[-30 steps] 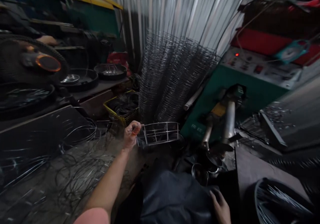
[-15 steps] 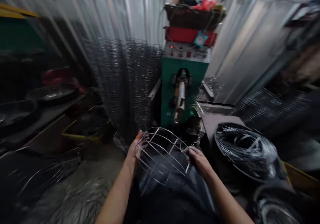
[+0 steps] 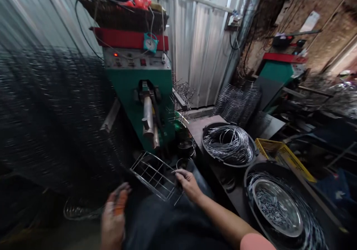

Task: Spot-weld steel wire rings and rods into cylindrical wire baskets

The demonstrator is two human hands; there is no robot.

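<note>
- My left grip (image 3: 113, 211) has come off the wire frame (image 3: 153, 178); it's empty, fingers loosely open, lower left of centre.
- My right grip (image 3: 189, 185) pinches the frame's right end at lower centre, so I judge it alone carries the piece.
- The frame now sits below the green machine's arms (image 3: 148, 118).

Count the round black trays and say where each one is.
2. One tray on the bench, holding coiled wire; the other tray nearer the camera, around a metal bowl. Others may be hidden.
</note>
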